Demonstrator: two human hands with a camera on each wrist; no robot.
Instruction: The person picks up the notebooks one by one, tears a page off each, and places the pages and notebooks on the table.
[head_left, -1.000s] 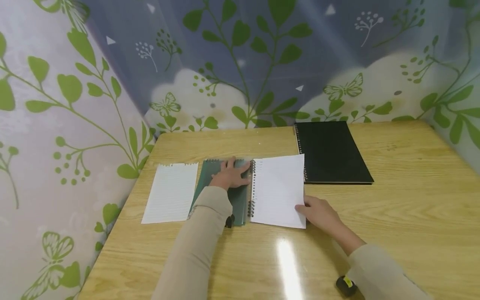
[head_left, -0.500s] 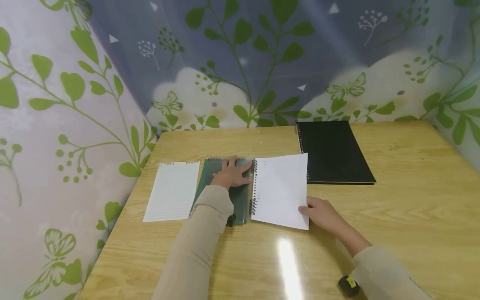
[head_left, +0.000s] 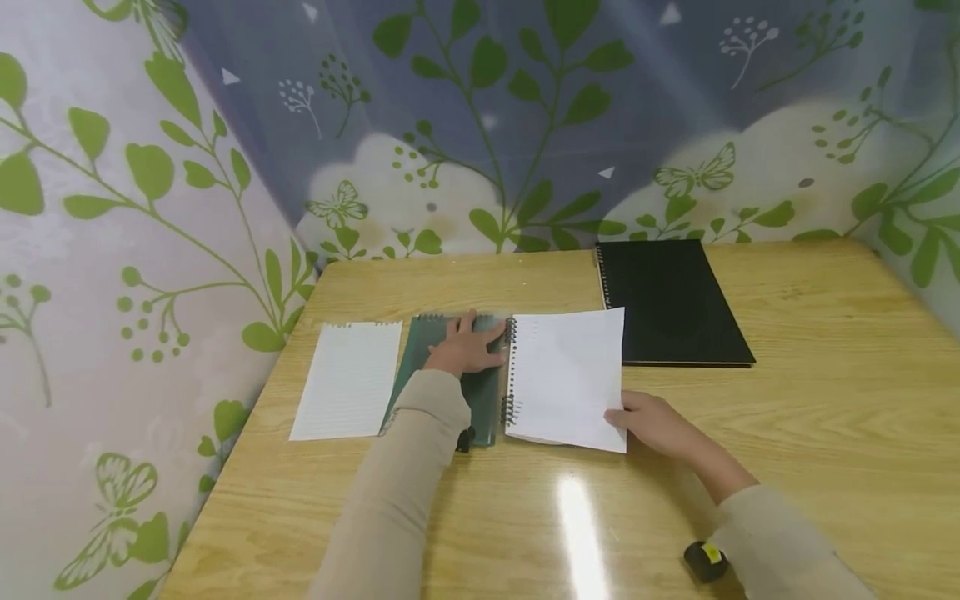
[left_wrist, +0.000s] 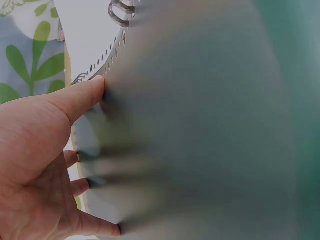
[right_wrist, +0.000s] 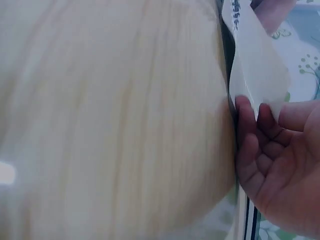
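Wood-grain tabletop (head_left: 825,467) holds your spiral notebook (head_left: 512,367) centrally; your left hand (head_left: 467,348) lies spread on its green cover (head_left: 486,408), your right hand (head_left: 658,425) pinches a page (head_left: 570,367) by its right edge: likely light, floppy, best held there.

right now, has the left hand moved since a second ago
No; in the head view, the left hand keeps its place relative to the loose sheet.
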